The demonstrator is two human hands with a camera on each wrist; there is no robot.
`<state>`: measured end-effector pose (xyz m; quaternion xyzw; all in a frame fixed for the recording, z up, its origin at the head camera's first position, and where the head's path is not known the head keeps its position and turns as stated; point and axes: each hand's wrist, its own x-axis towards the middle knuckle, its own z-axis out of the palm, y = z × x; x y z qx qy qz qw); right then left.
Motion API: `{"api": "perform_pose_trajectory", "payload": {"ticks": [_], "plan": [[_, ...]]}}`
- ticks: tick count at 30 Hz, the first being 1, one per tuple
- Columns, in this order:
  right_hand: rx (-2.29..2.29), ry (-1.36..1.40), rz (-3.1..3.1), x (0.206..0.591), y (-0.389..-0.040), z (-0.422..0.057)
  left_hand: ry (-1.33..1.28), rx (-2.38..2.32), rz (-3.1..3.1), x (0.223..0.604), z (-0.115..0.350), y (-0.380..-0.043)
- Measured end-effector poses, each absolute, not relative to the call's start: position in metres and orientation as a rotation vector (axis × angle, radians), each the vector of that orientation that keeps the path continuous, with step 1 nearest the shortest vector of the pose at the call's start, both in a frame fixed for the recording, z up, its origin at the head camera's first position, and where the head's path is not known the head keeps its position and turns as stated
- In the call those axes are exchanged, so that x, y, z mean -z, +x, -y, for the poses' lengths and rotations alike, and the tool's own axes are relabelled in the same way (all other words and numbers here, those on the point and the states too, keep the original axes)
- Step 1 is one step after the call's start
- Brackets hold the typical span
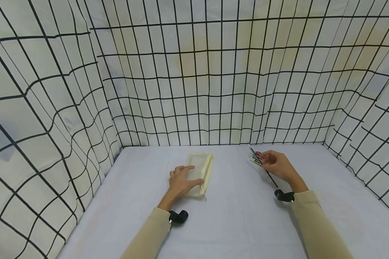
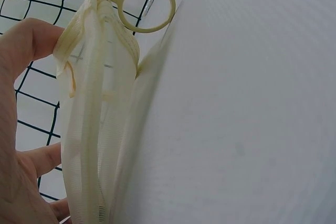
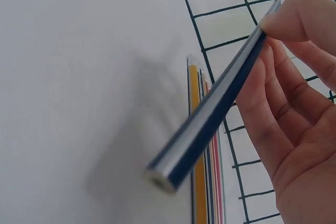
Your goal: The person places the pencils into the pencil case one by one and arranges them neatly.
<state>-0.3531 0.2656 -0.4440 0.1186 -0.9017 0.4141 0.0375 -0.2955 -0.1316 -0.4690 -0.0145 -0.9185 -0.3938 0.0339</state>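
Observation:
A cream mesh zip pouch [image 1: 199,159] lies flat on the white table, left of centre. My left hand [image 1: 180,181] rests on it with thumb and fingers spread, the thumb along its zipper side. The left wrist view shows a cream ring pull [image 2: 175,4] at the pouch's end. My right hand [image 1: 276,164] pinches a blue-and-silver striped pencil [image 3: 202,116] between thumb and fingers, its blunt end slanting towards me. Beneath that hand lie several coloured pencils [image 3: 196,93], yellow, dark and red among them, in what looks like a clear sleeve.
A white cloth-covered table [image 1: 227,223] stretches under both hands. White sheeting with a black grid net [image 1: 220,72] rises along the back and both sides. Each wrist carries a small black camera [image 1: 179,217].

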Motion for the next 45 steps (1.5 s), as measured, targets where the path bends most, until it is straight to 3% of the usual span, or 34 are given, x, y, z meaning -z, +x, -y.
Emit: {"api": "perform_pose_trajectory", "payload": {"ticks": [21,45], "plan": [[-1.952,0.24,2.583,0.446,-0.35,-0.231,-0.053,1.2,2.828,0.467,0.131,-0.296],[-2.145,-0.047,2.6,0.458,-0.343,-0.151,-0.053,1.195,2.832,0.467,0.131,-0.295]]}}
